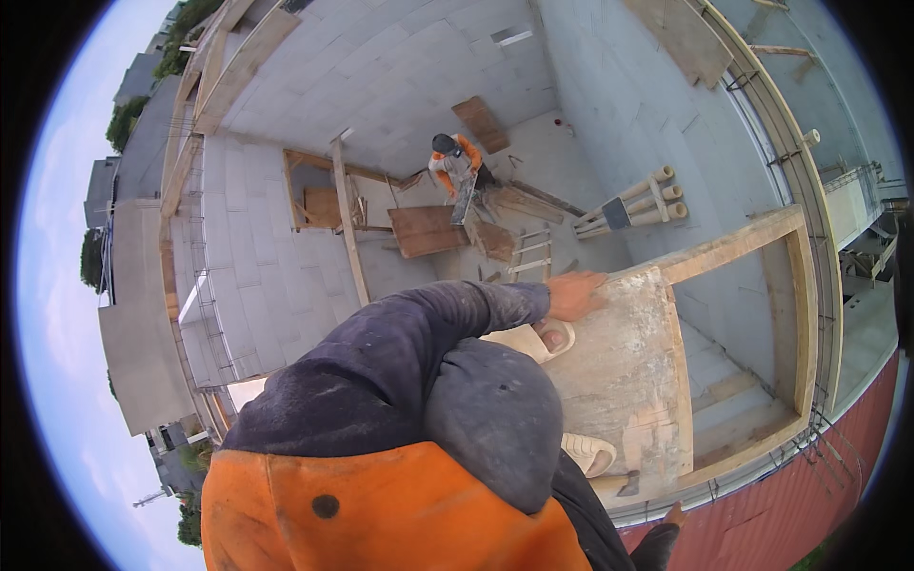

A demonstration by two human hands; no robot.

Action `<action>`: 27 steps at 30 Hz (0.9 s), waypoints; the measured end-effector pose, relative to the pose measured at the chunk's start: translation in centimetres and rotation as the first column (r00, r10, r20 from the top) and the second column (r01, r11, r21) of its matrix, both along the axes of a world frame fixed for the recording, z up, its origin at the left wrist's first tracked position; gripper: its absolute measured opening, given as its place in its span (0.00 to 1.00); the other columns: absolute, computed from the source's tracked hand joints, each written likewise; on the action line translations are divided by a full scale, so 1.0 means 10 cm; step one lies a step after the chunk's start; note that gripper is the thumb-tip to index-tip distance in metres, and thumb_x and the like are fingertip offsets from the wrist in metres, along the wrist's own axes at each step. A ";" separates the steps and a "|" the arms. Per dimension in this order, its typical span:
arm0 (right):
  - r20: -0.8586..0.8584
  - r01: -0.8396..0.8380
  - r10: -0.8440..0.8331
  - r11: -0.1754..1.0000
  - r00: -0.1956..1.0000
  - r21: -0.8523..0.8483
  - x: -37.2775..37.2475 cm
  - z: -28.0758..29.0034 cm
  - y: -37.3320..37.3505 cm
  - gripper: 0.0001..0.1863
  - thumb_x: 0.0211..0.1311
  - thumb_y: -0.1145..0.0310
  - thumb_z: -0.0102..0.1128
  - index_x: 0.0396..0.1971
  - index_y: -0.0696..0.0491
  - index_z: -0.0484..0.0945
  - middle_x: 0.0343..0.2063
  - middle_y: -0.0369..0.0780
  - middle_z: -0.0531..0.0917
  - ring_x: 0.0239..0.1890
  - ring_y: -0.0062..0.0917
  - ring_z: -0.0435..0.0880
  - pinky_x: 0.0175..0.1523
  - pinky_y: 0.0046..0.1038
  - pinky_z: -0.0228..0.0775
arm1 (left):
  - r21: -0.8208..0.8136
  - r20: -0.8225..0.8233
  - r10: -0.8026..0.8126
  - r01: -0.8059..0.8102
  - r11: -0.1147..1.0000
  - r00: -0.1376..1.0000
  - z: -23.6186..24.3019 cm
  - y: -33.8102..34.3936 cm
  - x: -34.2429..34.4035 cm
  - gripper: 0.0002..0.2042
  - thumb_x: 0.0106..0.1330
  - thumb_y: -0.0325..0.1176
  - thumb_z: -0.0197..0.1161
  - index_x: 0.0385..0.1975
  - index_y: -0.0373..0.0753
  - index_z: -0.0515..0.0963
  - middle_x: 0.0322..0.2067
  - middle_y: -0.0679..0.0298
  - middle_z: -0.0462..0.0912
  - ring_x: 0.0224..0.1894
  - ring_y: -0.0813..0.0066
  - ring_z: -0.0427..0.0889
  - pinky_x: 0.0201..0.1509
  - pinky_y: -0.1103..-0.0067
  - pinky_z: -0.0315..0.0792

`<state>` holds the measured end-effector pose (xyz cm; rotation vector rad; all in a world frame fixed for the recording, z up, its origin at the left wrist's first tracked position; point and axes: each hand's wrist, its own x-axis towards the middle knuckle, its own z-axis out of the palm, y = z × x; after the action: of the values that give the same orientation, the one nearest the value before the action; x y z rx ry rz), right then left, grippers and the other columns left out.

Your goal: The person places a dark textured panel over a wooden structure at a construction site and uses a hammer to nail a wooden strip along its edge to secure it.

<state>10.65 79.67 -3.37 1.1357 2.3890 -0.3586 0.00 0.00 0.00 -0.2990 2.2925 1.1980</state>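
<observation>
Beneath me is a worn plywood sheet (624, 381), laid on a timber frame (733, 249). My left hand (576, 296) rests palm down at the sheet's far edge, where the timber runs, its fingers stretched to the right. My feet stand on the plywood in beige clogs: one clog (564, 341) is close to my left hand, the other clog (587, 454) nearer my body. Beside the near clog lies a hammer-like tool (628, 484) with a metal head. My right hand (675, 515) shows only in part past the sheet's near edge; its fingers are mostly hidden.
To the right, the timber frame surrounds an opening. Far below, a co-worker (457, 162) in orange and grey bends over a board among planks and panels (426, 231). Pale pipes (657, 195) lean by the block wall. Rebar (762, 119) and a red corrugated surface (762, 528) edge the right side.
</observation>
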 end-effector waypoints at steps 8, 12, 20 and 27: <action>0.064 0.069 -0.066 0.997 0.996 -0.042 0.02 0.01 -0.57 0.49 0.71 0.43 0.54 0.75 0.70 0.54 0.72 0.65 0.64 0.76 0.53 0.64 0.79 0.40 0.56 | 0.002 0.014 0.017 -0.017 1.000 1.000 0.17 -0.26 0.08 0.35 0.74 0.53 0.58 0.74 0.37 0.66 0.66 0.45 0.76 0.67 0.47 0.76 0.70 0.63 0.70; 0.070 -0.073 0.071 0.997 0.995 0.025 0.01 0.12 -0.47 0.49 0.72 0.42 0.53 0.76 0.68 0.53 0.73 0.65 0.62 0.76 0.55 0.64 0.79 0.41 0.56 | 0.084 0.054 0.181 -0.185 0.979 0.982 0.27 -0.54 0.32 0.31 0.74 0.52 0.58 0.71 0.38 0.71 0.59 0.47 0.83 0.60 0.49 0.82 0.66 0.65 0.74; 0.002 0.177 -0.177 0.982 0.984 -0.067 -0.11 0.46 -1.20 0.48 0.72 0.46 0.58 0.78 0.64 0.53 0.74 0.60 0.64 0.73 0.52 0.69 0.73 0.43 0.65 | -0.298 0.152 0.282 -0.229 0.927 0.947 -0.31 -1.53 1.50 0.23 0.74 0.47 0.57 0.54 0.34 0.83 0.51 0.44 0.87 0.56 0.48 0.85 0.62 0.64 0.75; -0.023 0.082 -0.081 0.995 0.996 0.055 0.00 0.25 -0.90 0.47 0.70 0.47 0.63 0.78 0.59 0.55 0.73 0.59 0.67 0.73 0.50 0.69 0.73 0.43 0.66 | -0.219 0.444 -0.094 0.210 0.953 0.891 -0.40 -1.86 1.53 0.19 0.78 0.48 0.52 0.54 0.48 0.86 0.58 0.47 0.83 0.60 0.45 0.80 0.64 0.60 0.75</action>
<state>10.67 70.62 -0.88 1.2627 2.3891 -0.3339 15.34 -18.62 -3.95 -0.4233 2.0321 0.6646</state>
